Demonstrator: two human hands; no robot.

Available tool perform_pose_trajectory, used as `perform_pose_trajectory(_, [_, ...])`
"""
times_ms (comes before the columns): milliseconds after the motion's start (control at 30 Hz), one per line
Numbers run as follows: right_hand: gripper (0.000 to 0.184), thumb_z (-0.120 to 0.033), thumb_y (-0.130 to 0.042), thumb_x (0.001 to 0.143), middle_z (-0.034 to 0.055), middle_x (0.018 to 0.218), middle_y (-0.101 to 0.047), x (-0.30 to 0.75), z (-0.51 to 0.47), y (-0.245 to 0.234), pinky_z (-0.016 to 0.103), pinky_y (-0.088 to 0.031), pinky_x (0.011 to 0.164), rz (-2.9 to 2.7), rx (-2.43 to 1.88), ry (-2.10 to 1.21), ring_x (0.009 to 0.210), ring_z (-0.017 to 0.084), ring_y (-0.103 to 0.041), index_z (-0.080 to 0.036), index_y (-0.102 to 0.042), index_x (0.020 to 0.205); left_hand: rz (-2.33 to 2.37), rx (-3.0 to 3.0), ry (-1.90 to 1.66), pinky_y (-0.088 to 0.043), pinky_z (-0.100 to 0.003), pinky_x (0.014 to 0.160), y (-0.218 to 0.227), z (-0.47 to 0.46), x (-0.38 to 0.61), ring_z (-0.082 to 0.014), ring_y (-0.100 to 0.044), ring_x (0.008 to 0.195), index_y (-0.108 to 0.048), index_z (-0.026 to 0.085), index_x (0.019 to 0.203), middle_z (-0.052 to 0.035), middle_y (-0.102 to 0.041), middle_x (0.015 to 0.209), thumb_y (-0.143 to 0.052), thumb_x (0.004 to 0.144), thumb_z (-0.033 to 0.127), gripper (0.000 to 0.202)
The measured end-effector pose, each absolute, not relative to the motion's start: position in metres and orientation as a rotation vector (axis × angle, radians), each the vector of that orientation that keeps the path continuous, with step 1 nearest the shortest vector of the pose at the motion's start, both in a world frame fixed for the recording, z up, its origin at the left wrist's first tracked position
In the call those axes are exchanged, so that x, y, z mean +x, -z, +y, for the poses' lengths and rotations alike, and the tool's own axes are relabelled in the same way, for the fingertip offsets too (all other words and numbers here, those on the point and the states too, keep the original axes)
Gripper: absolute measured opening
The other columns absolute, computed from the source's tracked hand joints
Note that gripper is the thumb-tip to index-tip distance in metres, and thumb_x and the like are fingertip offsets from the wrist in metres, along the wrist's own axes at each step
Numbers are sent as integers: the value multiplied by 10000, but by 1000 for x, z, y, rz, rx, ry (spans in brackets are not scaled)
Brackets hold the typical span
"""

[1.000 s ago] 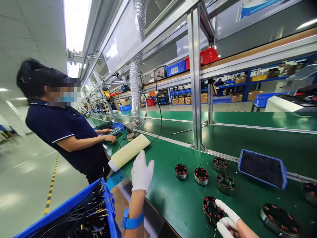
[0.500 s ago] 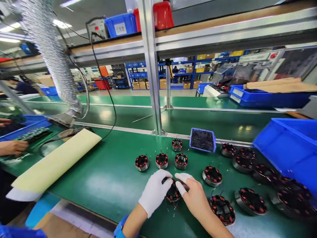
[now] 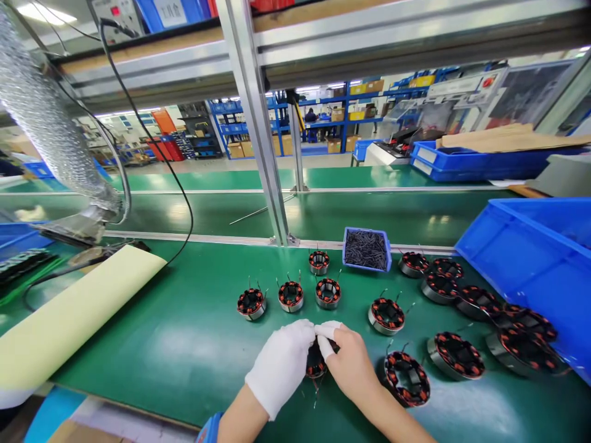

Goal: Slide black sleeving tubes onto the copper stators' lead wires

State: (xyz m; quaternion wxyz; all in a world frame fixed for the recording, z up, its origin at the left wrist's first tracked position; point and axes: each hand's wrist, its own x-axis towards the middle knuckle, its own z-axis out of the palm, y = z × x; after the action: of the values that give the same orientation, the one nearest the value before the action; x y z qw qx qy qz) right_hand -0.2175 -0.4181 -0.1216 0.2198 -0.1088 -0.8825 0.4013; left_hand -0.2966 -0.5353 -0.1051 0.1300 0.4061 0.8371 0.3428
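Two hands are seen in the head view, brought together over one stator at the near edge of the green table. The stator is gripped from the left by the left hand, which is covered by a white glove, and from the right by the right hand, which is bare except for white cots on thumb and forefinger. Both hands are closed on it, with the fingertips meeting above it; thin leads are seen hanging below it. Just right of the hands a larger stator is laid flat. Three small ones are lined up behind the hands, with a fourth farther back beside a small blue tray of dark pins. More large stators are clustered at the right, near a blue bin. A yellow sheet is spread at the left under a silver duct.
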Motion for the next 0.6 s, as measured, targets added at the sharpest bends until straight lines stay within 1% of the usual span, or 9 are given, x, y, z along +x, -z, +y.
perform_pose_trajectory(133, [297,-100,-441,751,55,809,-641,-217,-418,123,311,-495,725,-2477,-315,-1111,783,195,-600,-194,-676,906,2336,1030,-1160,-432,-280,755,103,-538,-296,-165,-547,771,-590,208,755,-19,-610,807,-397,764,189,194])
perform_pose_trajectory(200, [295,-119,-440,772,71,891,-635,-213,-417,124,323,-495,752,-2458,-326,-1096,834,200,-592,-174,-652,969,2207,864,-1353,-438,-257,707,103,-538,-298,-143,-547,740,-531,196,817,-6,-599,799,-428,743,177,128])
perform_pose_trajectory(233, [293,-135,-440,785,80,938,-626,-211,-416,123,325,-494,768,-2428,-327,-1079,864,201,-585,-163,-636,1001,2137,787,-1433,-438,-242,668,104,-537,-300,-131,-543,711,-488,193,856,1,-589,787,-449,723,165,142])
perform_pose_trajectory(333, [286,-170,-433,820,91,1015,-604,-200,-416,117,318,-484,812,-2300,-263,-989,929,194,-563,-150,-609,1044,2017,685,-1517,-414,-207,588,111,-532,-303,-103,-517,640,-390,193,929,29,-550,736,-482,649,102,309])
perform_pose_trajectory(467, [252,-154,-474,808,66,971,-635,-177,-417,107,290,-483,815,-2136,-113,-843,901,188,-583,-185,-640,996,2023,648,-1489,-413,-218,573,116,-533,-301,-108,-510,619,-394,172,937,26,-529,698,-438,615,77,339])
perform_pose_trajectory(500, [253,-150,-483,801,57,954,-643,-169,-417,108,277,-485,804,-2122,-84,-845,880,185,-593,-199,-648,986,2032,647,-1454,-425,-232,580,113,-536,-302,-118,-520,631,-405,164,967,10,-543,723,-436,620,88,356])
perform_pose_trajectory(533, [256,-151,-484,797,46,922,-653,-162,-418,111,257,-492,772,-2144,-58,-881,836,179,-606,-215,-656,975,2037,693,-1388,-443,-256,620,109,-541,-304,-138,-540,690,-414,159,1022,-19,-567,799,-455,627,107,401])
perform_pose_trajectory(567, [250,-162,-488,789,33,871,-662,-155,-419,117,233,-500,717,-2215,-31,-963,769,170,-617,-232,-670,947,2026,798,-1290,-453,-295,701,103,-545,-307,-170,-551,804,-410,160,1097,-58,-573,933,-503,625,138,482])
perform_pose_trajectory(600, [236,-180,-497,777,20,806,-666,-149,-420,124,208,-500,649,-2339,2,-1094,690,158,-619,-246,-686,900,1987,948,-1172,-428,-342,813,97,-550,-311,-213,-520,956,-381,170,1181,-94,-528,1103,-569,610,180,602])
